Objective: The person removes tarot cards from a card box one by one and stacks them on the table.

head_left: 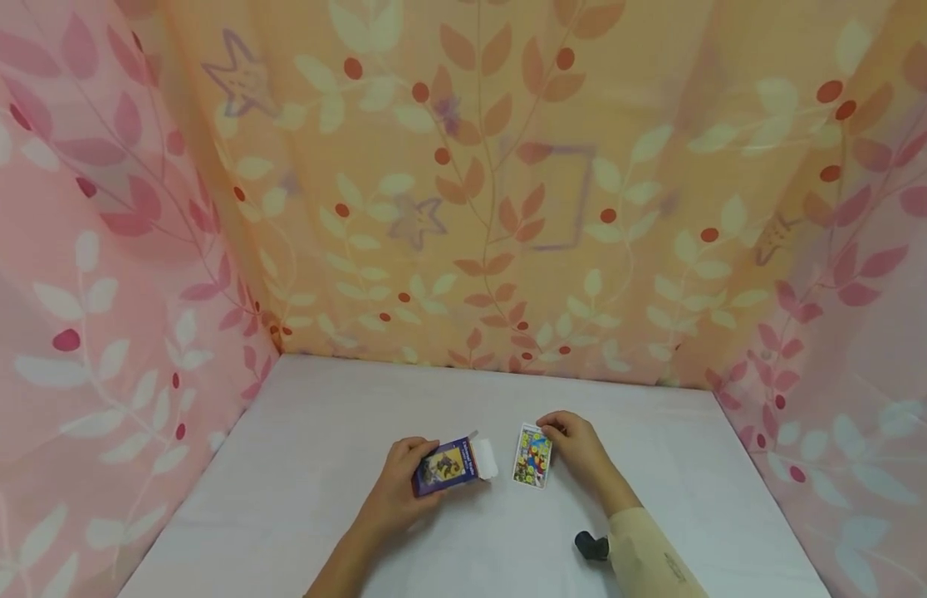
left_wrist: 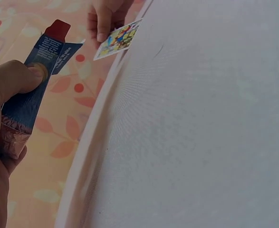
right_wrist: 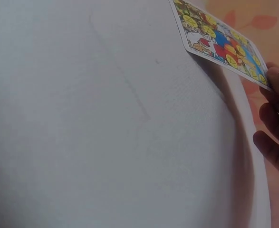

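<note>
Head view, left hand: we see fingers and thumb curled round the purple box, its end flap unfolded toward the card.
Head view, right hand: we see it pinch the card's top corner, over the white table.
Head view, black object: just beside the right sleeve.
Left wrist view, box: we see the left thumb pressing its side.
Right wrist view, card: we see its colourful picture, one end pinched.

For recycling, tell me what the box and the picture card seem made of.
The box: probably thin printed cardboard, smooth-looking, with a folded-out white flap. The card: likely stiff paperboard, possibly plastic; it's flat while held near one end, gloss unclear.
</note>
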Motion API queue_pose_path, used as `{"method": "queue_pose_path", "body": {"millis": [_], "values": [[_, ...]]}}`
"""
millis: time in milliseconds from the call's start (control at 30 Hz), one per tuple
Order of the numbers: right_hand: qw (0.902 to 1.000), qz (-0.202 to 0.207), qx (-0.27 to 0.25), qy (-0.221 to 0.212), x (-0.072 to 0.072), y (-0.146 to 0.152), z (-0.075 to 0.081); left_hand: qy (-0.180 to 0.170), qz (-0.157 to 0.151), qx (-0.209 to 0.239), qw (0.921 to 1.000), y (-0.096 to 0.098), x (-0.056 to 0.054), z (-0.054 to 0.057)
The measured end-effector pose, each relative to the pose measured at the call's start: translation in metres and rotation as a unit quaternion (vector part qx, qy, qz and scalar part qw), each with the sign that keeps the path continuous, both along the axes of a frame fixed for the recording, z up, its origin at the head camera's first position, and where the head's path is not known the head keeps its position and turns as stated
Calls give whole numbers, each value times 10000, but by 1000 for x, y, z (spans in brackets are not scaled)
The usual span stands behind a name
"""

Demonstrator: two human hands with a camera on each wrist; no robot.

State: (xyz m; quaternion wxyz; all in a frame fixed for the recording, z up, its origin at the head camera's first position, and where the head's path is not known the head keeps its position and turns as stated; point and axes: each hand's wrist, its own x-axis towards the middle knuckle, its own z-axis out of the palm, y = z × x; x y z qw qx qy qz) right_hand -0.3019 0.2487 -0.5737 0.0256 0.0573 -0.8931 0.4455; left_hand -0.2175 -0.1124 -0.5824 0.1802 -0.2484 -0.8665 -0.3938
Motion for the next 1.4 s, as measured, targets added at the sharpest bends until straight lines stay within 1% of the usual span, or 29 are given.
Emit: {"method": "queue_pose_path", "body": {"millis": [200, 333, 500, 633, 833, 1033, 1133, 1233, 1400], "values": [[9995, 253, 209, 23, -7, 6, -4, -222, -71, 59, 9997, 2, 1, -1], [9980, 477, 404, 92, -11, 10, -8, -367, -21, 80, 9993, 3, 2, 1], [9936, 648, 846, 375, -16, 12, -15, -331, -16, 52, 9994, 4, 3, 1], [9896, 768, 1067, 577, -19, 11, -17, -325, 1, 28, 9995, 3, 2, 1], [9864, 898, 1256, 562, -23, 11, -18, -421, 8, 53, 9991, 1, 1, -1], [9887, 875, 1143, 410, -24, 12, -17, -292, 28, 87, 9995, 0, 1, 0], [9928, 743, 896, 264, -20, 9, -15, -326, 45, 85, 9994, -1, 1, -1], [9963, 583, 615, 118, -14, 4, -11, -436, 95, 70, 9990, -1, 2, -1], [9977, 478, 461, 127, -6, -4, -5, -531, 169, 79, 9984, -1, 3, 2]]}}
